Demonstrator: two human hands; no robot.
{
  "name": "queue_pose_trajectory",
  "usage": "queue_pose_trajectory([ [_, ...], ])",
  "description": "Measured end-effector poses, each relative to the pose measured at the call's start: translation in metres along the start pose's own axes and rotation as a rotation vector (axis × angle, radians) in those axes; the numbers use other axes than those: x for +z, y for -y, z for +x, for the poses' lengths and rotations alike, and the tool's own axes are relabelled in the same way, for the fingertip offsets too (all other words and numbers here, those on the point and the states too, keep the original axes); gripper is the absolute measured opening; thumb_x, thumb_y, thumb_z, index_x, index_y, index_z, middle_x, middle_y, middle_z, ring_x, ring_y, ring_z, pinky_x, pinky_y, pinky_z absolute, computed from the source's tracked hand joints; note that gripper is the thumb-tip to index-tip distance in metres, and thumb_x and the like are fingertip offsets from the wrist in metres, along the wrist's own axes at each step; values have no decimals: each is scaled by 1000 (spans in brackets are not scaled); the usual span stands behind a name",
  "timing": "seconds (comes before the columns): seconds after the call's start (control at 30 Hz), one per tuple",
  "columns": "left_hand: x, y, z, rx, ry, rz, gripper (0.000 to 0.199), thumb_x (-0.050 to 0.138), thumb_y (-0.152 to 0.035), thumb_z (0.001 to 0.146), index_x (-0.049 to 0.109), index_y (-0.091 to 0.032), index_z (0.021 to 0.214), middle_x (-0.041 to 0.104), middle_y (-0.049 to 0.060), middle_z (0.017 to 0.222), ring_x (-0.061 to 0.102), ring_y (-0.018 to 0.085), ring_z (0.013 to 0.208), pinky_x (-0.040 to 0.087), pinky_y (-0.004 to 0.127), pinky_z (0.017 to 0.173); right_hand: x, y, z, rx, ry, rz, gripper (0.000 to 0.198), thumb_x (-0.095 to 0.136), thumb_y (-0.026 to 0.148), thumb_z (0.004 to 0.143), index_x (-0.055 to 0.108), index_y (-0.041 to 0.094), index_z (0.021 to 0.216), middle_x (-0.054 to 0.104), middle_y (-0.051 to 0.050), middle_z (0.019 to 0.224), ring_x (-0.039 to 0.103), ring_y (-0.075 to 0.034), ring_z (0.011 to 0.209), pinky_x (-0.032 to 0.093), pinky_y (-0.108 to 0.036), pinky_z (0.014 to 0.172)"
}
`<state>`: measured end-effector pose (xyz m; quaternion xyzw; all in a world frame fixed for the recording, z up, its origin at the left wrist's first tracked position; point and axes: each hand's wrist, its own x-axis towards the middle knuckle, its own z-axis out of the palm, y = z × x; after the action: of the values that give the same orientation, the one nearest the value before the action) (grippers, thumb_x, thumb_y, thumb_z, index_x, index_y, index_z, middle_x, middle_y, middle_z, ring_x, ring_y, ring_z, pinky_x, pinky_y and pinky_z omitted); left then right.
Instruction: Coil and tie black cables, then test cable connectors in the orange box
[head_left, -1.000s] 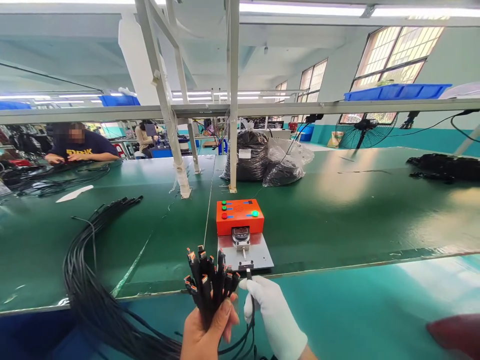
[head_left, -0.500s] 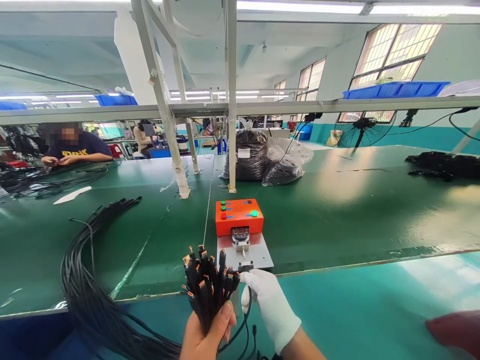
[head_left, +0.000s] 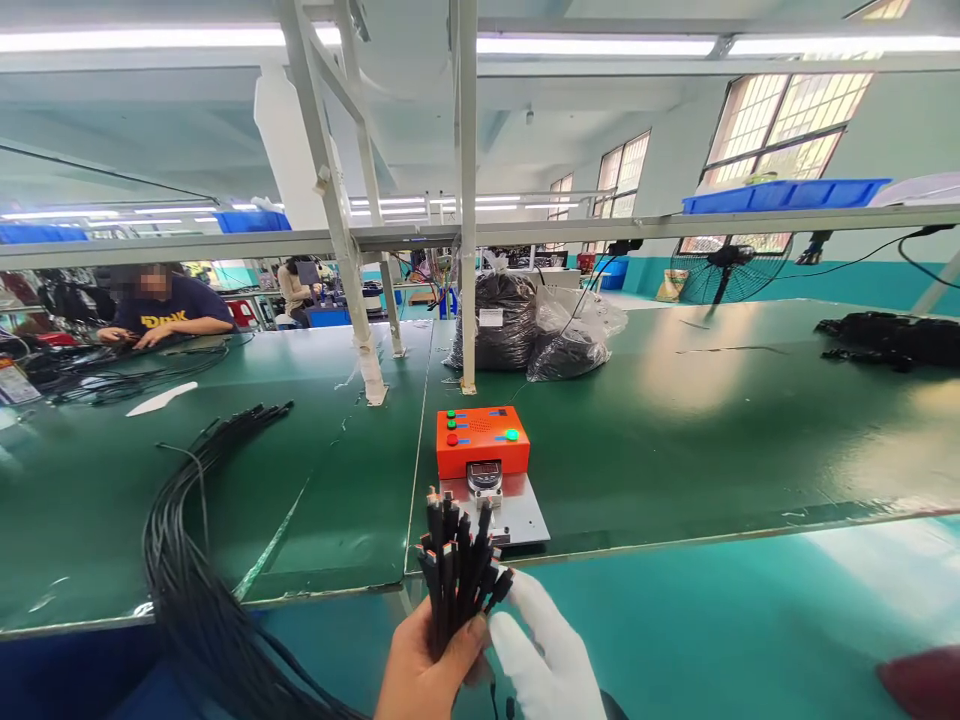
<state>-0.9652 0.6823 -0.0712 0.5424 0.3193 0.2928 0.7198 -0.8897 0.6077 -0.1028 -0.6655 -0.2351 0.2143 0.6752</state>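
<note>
left grip (head_left: 435, 655) upright around plugs (head_left: 452, 560)

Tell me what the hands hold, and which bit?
The left hand grips a bunch of black cables near their plugs, which poke up above the fingers. Whether the gloved right hand holds one cannot be told.
</note>
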Motion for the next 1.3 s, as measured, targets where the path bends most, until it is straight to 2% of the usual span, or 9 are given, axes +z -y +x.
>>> queue_pose_trajectory([
  [0.17, -5, 0, 1, -17, -229, -39, 41, 81, -45, 50, 74, -14, 76, 74, 5, 74, 63, 23, 78, 48, 27, 71, 7, 15, 14, 228, -50, 397, 23, 54, 40, 75, 58, 18, 71, 66, -4, 65, 60, -21, 69, 46, -29, 69],
  [0.3, -9, -1, 2, 60, -214, -82, 34, 78, -44, 56, 70, -14, 71, 65, 0, 53, 54, 14, 50, 44, 24, 52, 0, 5, 30, 281, 61, 349, 21, 46, 32, 79, 54, 17, 68, 52, 2, 41, 50, -13, 45, 40, -25, 52],
  [0.4, -5, 4, 3, 69, -158, -56, 39, 78, -46, 56, 69, -12, 73, 57, -1, 43, 43, 10, 38, 33, 22, 39, -1, 1, 38, 291, 106, 309, 20, 45, 30, 78, 55, 15, 68, 51, 3, 38, 48, -12, 41, 38, -24, 48],
  [0.57, -3, 16, 6, 52, -258, 10, 38, 79, -43, 50, 69, -14, 72, 58, 0, 42, 48, 14, 33, 37, 25, 35, 4, -6, 47, 324, 132, 321, 24, 47, 36, 75, 55, 14, 69, 54, 1, 39, 50, -12, 39, 36, -24, 46],
  [0.83, -4, 9, 2, 74, -293, -144, 44, 82, -43, 47, 73, -18, 82, 74, 5, 70, 55, 16, 46, 44, 28, 48, 7, -7, 57, 323, 131, 320, 26, 46, 39, 72, 53, 14, 70, 51, 3, 40, 51, -12, 37, 36, -24, 45],
  [0.97, -6, -2, 0, 95, -197, -110, 32, 79, -42, 54, 75, -16, 71, 73, 6, 70, 53, 15, 49, 43, 28, 55, 2, -6, 48, 315, 210, 200, 21, 45, 36, 73, 53, 17, 67, 52, 2, 38, 51, -14, 37, 38, -26, 46],
  [1.1, -12, -7, 1, 82, -59, 95, 30, 76, -41, 59, 68, -16, 45, 67, 7, 55, 61, 25, 71, 46, 29, 66, -3, -22, 28, 282, 248, -169, 9, 63, 23, 54, 59, 20, 61, 66, -7, 57, 63, -26, 64, 45, -35, 66],
  [1.17, -13, -7, 1, 40, -24, 102, 26, 76, -41, 58, 72, -16, 54, 64, 4, 48, 59, 22, 62, 47, 28, 61, -5, -26, 18, 206, 136, -261, 31, 68, 17, 46, 67, 21, 77, 70, -13, 88, 60, -36, 94, 41, -43, 85],
  [1.3, -10, -8, 0, -4, 4, 114, 25, 78, -39, 58, 73, -15, 64, 61, 0, 47, 52, 15, 49, 43, 24, 51, -1, -7, 3, 19, -33, -46, 45, 61, 39, 68, 64, 22, 109, 63, -10, 114, 53, -31, 109, 37, -42, 96],
])
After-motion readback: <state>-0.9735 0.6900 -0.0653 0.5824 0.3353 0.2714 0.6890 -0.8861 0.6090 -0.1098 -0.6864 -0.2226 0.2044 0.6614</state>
